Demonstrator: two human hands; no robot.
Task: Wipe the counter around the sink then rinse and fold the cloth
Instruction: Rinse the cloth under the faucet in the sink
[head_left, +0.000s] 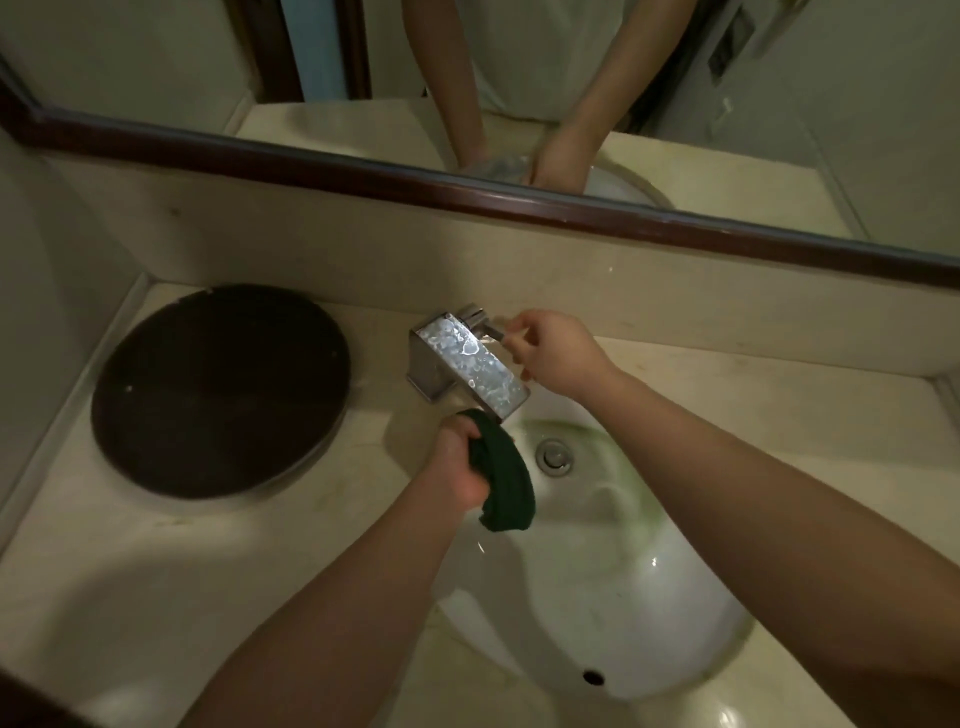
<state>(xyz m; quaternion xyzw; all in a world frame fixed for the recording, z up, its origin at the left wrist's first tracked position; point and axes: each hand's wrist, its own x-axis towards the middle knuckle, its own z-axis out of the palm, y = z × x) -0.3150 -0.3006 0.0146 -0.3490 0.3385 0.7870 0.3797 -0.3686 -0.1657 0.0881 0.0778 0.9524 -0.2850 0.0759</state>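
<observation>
At a bathroom sink (623, 597), a person's left hand (460, 467) is clenched round a dark green cloth (506, 478), held over the basin just under the spout of the faucet (470, 364); the right hand (553, 356) pinches the faucet's lever (493, 332) between thumb and fingertips. The likeliest trouble from here is splash: a lever thrown wide could send water off the bunched cloth onto the counter (208, 571), undoing the wipe; a slack grip could drop the cloth onto the drain (555, 456) and block it. No stream is plainly visible. The cloth is crumpled into a thick wad, its lower end hanging free below the fist; whether it is wet cannot be told; a faint green tinge marks the basin wall beside it.
</observation>
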